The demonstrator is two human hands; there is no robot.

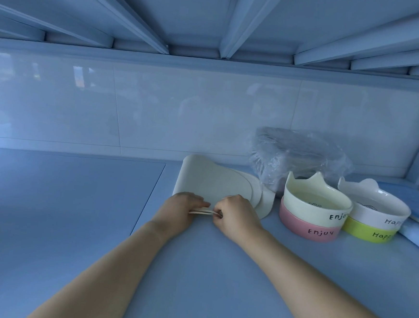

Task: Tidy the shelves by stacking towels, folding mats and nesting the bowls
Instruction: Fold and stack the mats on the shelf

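1. Folding step judged in hand: cream mat (205, 181), centre of frame on the shelf (74, 211), was doubled over, near edges pinched together.
2. Left hand (183, 204) and right hand (234, 214) were closed on those edges.
3. Next move judged: edges aligned, fold pressed flat.
4. Nested bowls at right read "Enjoy" (314, 212) and "Happy" (374, 217), the latter partly cut off.

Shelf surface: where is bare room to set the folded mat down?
The shelf lies bare left of the cream mat and hands, and in front toward the camera. Right is crowded: the pink stack, the green stack and a plastic-wrapped bundle sit close together.
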